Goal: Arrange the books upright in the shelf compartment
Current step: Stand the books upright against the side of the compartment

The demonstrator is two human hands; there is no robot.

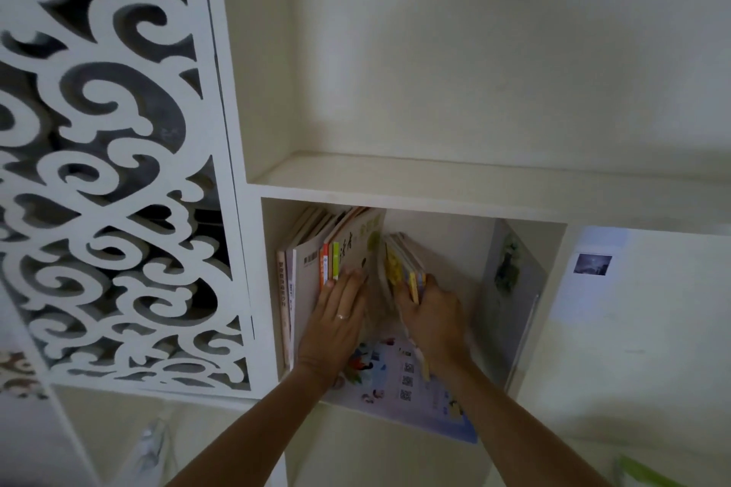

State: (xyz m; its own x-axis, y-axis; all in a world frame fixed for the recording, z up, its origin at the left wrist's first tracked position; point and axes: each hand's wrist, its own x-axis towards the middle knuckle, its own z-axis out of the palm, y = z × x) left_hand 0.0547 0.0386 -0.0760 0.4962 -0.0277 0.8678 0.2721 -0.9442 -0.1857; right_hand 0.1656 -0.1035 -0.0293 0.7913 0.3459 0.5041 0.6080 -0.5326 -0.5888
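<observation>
A white shelf compartment [419, 206] holds several books. A row of upright books [312, 269] leans against its left wall. My left hand [336, 322], wearing a ring, lies flat with fingers together against the rightmost book of that row. My right hand [433, 318] grips a small bundle of thin books [403, 269], held upright and tilted in the middle of the compartment. A large colourful book [407, 383] lies flat on the compartment floor under both hands and juts out past the front edge. Another thin book [510, 273] leans against the right wall.
A white carved fretwork panel [110, 170] fills the left side. Above the books is an open shelf bay [435, 174]. To the right, a wall bears a small picture [592, 264]. A lower bay [375, 447] opens beneath the compartment.
</observation>
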